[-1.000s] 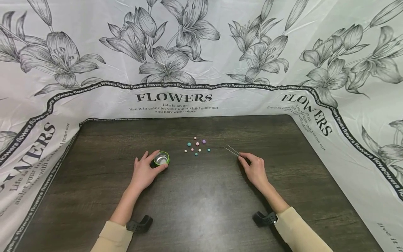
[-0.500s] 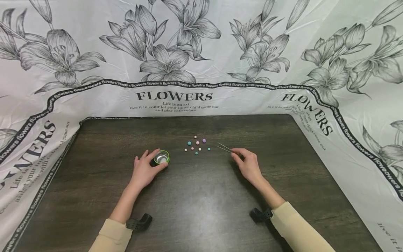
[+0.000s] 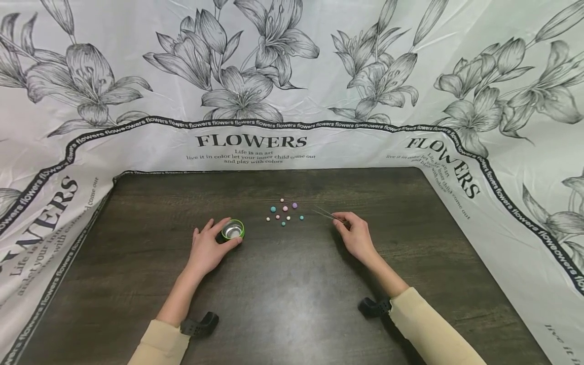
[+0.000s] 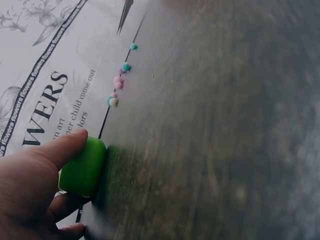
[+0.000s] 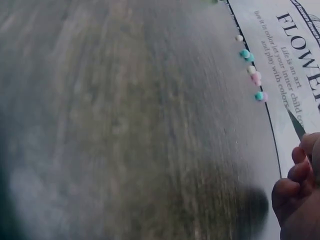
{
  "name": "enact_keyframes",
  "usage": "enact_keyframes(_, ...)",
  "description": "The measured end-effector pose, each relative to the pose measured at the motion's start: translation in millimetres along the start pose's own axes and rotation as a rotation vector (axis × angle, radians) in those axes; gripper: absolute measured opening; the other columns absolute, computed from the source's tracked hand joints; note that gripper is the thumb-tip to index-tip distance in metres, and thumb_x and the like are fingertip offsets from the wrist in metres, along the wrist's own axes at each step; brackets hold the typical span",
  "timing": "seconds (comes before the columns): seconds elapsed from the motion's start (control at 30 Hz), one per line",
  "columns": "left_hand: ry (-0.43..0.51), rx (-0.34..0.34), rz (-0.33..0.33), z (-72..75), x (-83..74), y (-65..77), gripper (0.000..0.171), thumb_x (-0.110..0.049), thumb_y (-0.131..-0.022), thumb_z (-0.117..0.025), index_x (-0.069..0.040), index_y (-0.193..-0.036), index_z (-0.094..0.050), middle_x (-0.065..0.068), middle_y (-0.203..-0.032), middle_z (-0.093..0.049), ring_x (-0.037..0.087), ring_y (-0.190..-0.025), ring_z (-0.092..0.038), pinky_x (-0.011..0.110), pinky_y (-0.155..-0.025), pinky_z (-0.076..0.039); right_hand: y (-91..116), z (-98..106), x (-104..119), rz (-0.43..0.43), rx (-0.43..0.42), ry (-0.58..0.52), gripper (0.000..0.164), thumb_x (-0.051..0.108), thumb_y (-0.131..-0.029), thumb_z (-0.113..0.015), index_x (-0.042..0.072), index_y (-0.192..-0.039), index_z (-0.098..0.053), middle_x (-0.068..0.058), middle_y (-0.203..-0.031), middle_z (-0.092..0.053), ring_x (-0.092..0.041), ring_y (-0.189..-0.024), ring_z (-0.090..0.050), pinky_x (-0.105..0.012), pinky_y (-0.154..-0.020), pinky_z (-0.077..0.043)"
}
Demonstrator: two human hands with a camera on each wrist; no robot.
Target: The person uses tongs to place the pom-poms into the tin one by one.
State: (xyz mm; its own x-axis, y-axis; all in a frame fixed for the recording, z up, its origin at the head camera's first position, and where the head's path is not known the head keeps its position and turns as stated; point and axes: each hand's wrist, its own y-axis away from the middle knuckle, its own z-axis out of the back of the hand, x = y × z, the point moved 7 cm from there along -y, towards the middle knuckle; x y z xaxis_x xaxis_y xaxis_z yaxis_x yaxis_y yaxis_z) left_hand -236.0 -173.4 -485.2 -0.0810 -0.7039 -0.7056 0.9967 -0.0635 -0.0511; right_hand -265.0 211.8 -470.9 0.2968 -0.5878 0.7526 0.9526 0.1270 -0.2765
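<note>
My left hand (image 3: 210, 249) holds a small round cup (image 3: 233, 230) on the table, thumb and forefinger around its side. The cup has a shiny metal inside and a green outside, which shows plainly in the left wrist view (image 4: 85, 167). In the head view my right hand (image 3: 356, 235) pinches thin metal tweezers (image 3: 324, 213), whose tips point left and stand slightly apart. Between the cup and the tweezers lie several small beads (image 3: 285, 208) in pink, teal, purple and cream. Nothing shows between the tweezer tips, which are just right of the beads.
A dark wood-grain table (image 3: 283, 304) carries everything. White cloth (image 3: 255, 152) printed with flowers and lettering rises behind it and along both sides. A black strap device sits at each wrist, close over the table.
My right hand has moved left with the tweezers, bringing their tips closer to the beads; most of this came in the first half second. My left hand stays on the cup.
</note>
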Motion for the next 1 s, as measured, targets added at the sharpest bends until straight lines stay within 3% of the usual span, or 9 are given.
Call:
enact_keyframes(0.1,0.002,-0.006,-0.011,1.0,-1.3,0.1,0.071,-0.033,-0.092,-0.079,-0.003,-0.150,-0.052,0.035,-0.142,-0.052,0.050,-0.148,-0.027,0.072,-0.116,-0.003,-0.2,-4.6,-0.1,-0.028,0.030,-0.023,0.024,0.010,-0.102,-0.066,0.003,-0.124,-0.071,-0.014,-0.115,-0.072,-0.023,-0.087,-0.070,-0.033,-0.072,-0.057)
enact_keyframes(0.33,0.001,0.006,-0.003,-1.0,-0.1,4.3,0.072,-0.035,-0.092,-0.079,-0.003,-0.150,-0.052,0.035,-0.140,-0.054,0.051,-0.147,-0.027,0.072,-0.116,-0.003,3.1,-17.6,3.4,-0.026,0.096,-0.004,0.024,0.013,-0.103,-0.066,0.005,-0.125,-0.073,-0.012,-0.114,-0.073,-0.020,-0.081,-0.068,-0.033,-0.066,-0.055)
enact_keyframes(0.53,0.019,0.003,-0.014,0.9,-2.4,4.9,0.072,-0.034,-0.092,-0.079,-0.003,-0.151,-0.051,0.033,-0.139,-0.056,0.051,-0.148,-0.026,0.073,-0.116,-0.002,0.6,-20.6,6.1,0.027,0.055,0.039,0.021,0.011,-0.101,-0.067,0.004,-0.119,-0.076,-0.010,-0.107,-0.074,-0.020,-0.085,-0.070,-0.036,-0.071,-0.058)
enact_keyframes(0.77,0.024,0.019,-0.012,0.5,-0.4,3.5,0.072,-0.034,-0.092,-0.079,-0.004,-0.151,-0.050,0.032,-0.143,-0.053,0.050,-0.149,-0.024,0.072,-0.116,-0.002,2.4,-22.7,8.4,0.057,0.028,0.052,0.019,0.008,-0.100,-0.069,0.003,-0.116,-0.077,-0.008,-0.102,-0.075,-0.017,-0.082,-0.068,-0.032,-0.070,-0.056)
enact_keyframes(1.0,0.027,0.025,-0.016,0.6,1.2,3.3,0.073,-0.035,-0.093,-0.078,-0.004,-0.152,-0.050,0.033,-0.145,-0.051,0.050,-0.149,-0.023,0.073,-0.115,-0.002,4.9,-24.8,10.3,0.063,0.013,0.052,0.017,0.005,-0.099,-0.069,0.002,-0.113,-0.078,-0.007,-0.093,-0.074,-0.011,-0.064,-0.056,-0.026,-0.058,-0.048)
